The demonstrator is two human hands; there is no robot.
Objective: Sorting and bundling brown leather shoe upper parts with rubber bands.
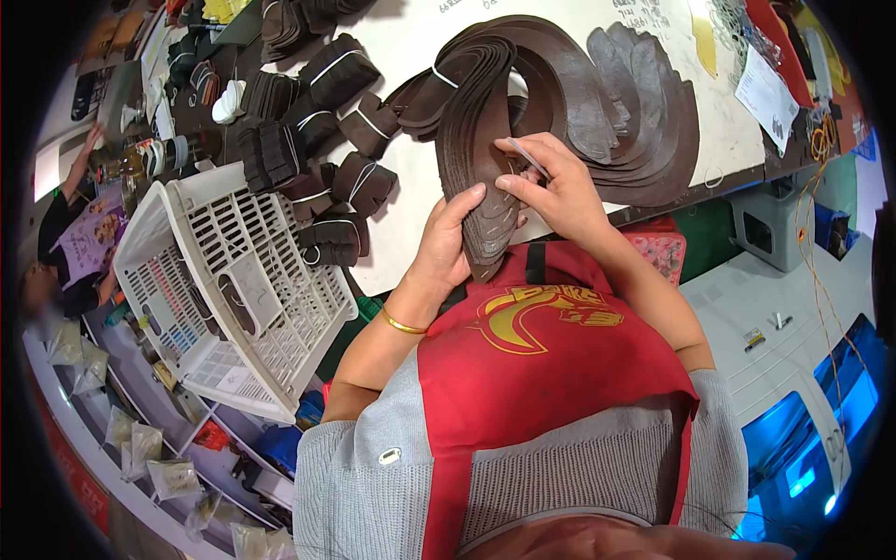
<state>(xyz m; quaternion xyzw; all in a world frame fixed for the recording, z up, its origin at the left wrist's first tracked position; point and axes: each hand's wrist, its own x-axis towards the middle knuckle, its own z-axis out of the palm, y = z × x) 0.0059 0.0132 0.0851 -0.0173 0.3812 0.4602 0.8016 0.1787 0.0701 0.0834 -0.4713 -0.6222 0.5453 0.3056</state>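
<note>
A thick stack of long, curved dark brown leather pieces (471, 131) hangs over the near edge of the white table, its rounded ends fanned toward me. My left hand (448, 238) is closed around the left side of those ends, thumb on top. Between thumb and fingers of my right hand (558, 187) is a thin silver pen-like tool (529, 159), held over the stack. Small light marks show on several of the fanned ends. Behind and to the right, more curved leather pieces (644, 103) lie spread in overlapping layers.
Tied bundles of dark pieces (339, 73) crowd the table's left side. A white plastic basket (271, 350) stands tilted at my left. White paper (767, 98) lies at the far right, near hanging yellow cords (810, 243). Another person (79, 233) is at far left.
</note>
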